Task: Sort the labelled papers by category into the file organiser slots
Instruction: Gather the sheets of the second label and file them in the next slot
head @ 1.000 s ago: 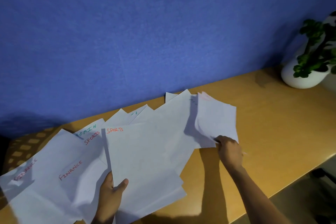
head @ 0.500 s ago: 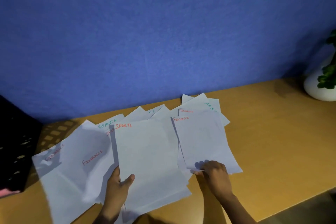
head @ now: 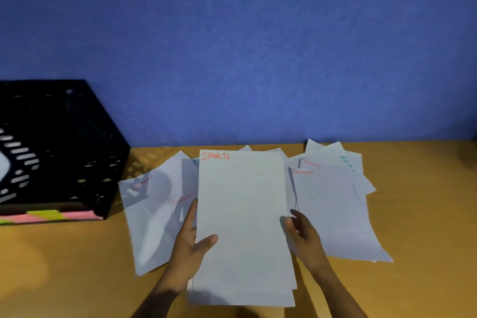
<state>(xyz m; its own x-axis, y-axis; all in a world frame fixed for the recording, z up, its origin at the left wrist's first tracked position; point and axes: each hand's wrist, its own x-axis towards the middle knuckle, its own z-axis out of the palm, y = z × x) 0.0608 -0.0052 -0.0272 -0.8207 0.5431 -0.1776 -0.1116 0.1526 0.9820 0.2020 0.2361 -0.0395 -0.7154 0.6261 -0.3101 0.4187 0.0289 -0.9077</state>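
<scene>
A stack of white sheets with "SPORTS" (head: 242, 214) in red on the top one lies in the middle of the wooden desk. My left hand (head: 191, 243) grips its left edge, thumb on top. My right hand (head: 302, 235) touches its right edge with the fingers curled against the stack. To the left lie sheets marked "FINANCE" (head: 154, 214). On the right lie more "FINANCE" sheets (head: 335, 212), with an "ADMIN" sheet (head: 346, 160) showing behind them. The black mesh file organiser (head: 64, 142) stands at the far left against the wall.
The blue wall (head: 232, 46) rises right behind the papers. Pink and green sticky labels (head: 49, 215) line the organiser's lower front edge. Bare wooden desk (head: 51, 266) shows at the front left and at the far right (head: 426, 214).
The view has swung left, bringing the organiser into sight and losing the plant. My right hand left the right-hand Finance sheets and came to the Sports stack, now squared up between both hands.
</scene>
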